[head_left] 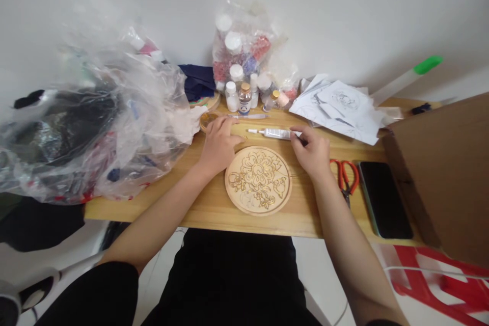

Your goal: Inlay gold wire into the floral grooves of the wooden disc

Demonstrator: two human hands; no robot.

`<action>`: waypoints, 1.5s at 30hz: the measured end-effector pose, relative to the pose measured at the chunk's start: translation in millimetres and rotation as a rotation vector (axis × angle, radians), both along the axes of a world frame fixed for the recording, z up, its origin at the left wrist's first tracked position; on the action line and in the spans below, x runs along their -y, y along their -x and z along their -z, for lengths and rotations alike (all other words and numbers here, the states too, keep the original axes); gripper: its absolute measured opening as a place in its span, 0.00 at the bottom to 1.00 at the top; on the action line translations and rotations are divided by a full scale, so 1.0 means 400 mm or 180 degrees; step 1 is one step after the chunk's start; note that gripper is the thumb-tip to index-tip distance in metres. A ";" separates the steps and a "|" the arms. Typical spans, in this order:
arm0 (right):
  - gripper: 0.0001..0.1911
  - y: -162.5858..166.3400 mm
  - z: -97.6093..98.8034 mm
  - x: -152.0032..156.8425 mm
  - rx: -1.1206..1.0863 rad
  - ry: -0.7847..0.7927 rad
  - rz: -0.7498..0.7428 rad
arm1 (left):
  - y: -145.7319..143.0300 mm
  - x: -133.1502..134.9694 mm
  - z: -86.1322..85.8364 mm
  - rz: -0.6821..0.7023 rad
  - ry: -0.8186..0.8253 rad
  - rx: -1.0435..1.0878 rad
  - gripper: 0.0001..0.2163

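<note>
My left hand [220,142] rests palm down over the tabletop, thumb apart from the fingers. Its fingertips are beside a small round amber-coloured dish or coil [208,120], partly hidden behind them. A slim white tube with a narrow nozzle [275,134] points left, its rear end at the closed fingers of my right hand [311,150]. Something dark shows between those fingers; its kind is unclear. Between my forearms lies a round wooden board [259,181] with a floral pattern outlined in gold. Behind the tube is a thin pale pen-like tool [252,116].
Clear plastic bags [145,112] crowd the left side. Small bottles [244,99] and a bag of jars [244,41] stand by the wall. On the right are printed papers [340,104], orange-handled pliers [347,175], a phone [385,199] and a cardboard box [443,173].
</note>
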State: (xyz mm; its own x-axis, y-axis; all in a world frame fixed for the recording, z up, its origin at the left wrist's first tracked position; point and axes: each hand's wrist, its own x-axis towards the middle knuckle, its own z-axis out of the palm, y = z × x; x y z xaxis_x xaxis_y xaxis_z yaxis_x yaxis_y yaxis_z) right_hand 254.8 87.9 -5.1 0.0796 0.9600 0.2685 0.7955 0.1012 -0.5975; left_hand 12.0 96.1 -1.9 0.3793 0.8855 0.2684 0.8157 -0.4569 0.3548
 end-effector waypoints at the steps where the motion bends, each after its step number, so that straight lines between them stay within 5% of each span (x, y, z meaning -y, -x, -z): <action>1: 0.15 0.000 0.000 0.000 -0.0011 -0.0005 0.0002 | -0.001 0.001 -0.001 0.0008 0.0031 -0.0040 0.14; 28: 0.14 -0.002 -0.002 0.002 -0.0170 -0.0112 0.0013 | -0.005 0.000 0.004 -0.0369 -0.0199 -0.0262 0.16; 45: 0.14 -0.001 -0.007 0.003 -0.0122 -0.0161 0.0014 | -0.011 0.001 0.002 -0.0192 0.0030 -0.0265 0.16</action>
